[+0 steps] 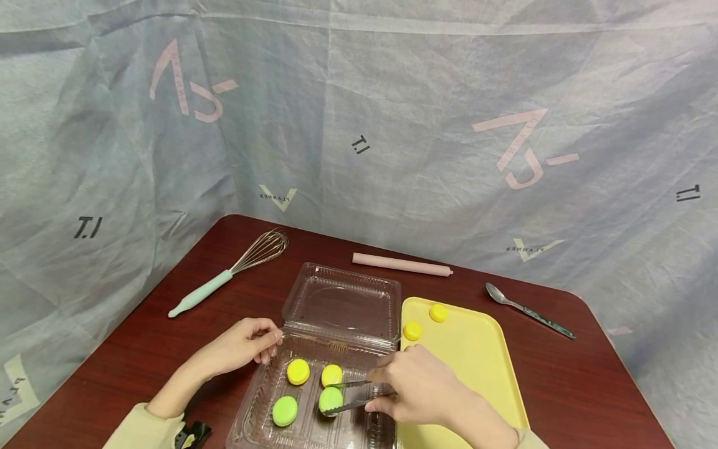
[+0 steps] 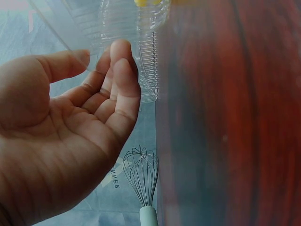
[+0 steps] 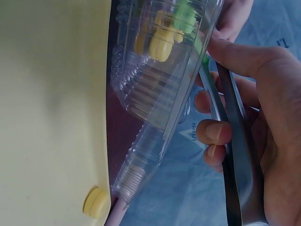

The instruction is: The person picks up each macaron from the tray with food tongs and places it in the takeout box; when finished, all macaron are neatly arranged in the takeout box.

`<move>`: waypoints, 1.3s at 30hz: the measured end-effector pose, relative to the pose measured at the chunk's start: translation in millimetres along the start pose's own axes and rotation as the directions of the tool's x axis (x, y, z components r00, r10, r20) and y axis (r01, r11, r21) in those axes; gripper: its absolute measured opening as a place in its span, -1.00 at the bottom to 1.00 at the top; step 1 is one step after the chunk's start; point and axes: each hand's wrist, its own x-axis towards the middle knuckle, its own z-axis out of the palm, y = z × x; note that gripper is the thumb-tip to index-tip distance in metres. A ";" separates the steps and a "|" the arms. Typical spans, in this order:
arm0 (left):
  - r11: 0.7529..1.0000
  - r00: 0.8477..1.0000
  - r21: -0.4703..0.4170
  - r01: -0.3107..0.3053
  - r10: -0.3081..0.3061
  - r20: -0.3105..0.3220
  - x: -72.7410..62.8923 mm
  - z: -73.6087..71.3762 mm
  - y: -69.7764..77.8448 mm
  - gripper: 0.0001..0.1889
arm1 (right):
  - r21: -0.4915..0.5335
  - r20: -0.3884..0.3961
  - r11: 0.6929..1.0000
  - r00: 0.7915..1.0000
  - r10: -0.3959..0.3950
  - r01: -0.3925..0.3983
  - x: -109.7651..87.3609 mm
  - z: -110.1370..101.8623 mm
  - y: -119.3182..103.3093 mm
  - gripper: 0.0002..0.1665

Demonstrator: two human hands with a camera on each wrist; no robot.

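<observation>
three macarons [image 1: 298,371] sit in the clear clamshell container [image 1: 348,305] in the head view, a green macaron [image 1: 331,399] between the tongs' [image 1: 354,405] tips beside them. left wrist: left hand [image 2: 70,117] at the container's rim, fingers loosely curved. right wrist: right hand [image 3: 282,108] grips the tongs.

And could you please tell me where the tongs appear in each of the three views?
Head: lower centre, the tongs held in the right hand, tips at a green macaron.
Left wrist: not in the picture.
Right wrist: right of centre, running down to the bottom edge.
Shared landmark: the clear container, lower centre in head, top left of centre in left wrist, upper centre in right wrist.
</observation>
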 end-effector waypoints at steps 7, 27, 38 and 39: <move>1.000 1.000 0.002 0.002 -0.002 -0.002 -0.2 -0.1 0.7 -0.79 | -0.018 0.029 1.000 1.000 -0.011 0.011 1.4 1.8 -4.2 -0.74; 1.000 1.000 0.002 0.005 -0.005 -0.001 -0.1 0.0 -0.1 -0.79 | -0.076 -0.012 0.995 0.998 -0.068 0.067 4.3 8.6 -11.9 -0.72; 1.000 1.000 0.003 0.007 -0.007 0.000 -0.2 -0.2 0.4 -0.79 | -0.066 -0.007 0.995 0.998 -0.069 0.068 4.9 10.5 -11.2 -0.70; 1.000 1.000 0.001 0.008 -0.008 0.001 -0.2 -0.2 0.7 -0.79 | -0.066 -0.009 0.995 0.998 -0.069 0.069 4.9 10.8 -11.1 -0.70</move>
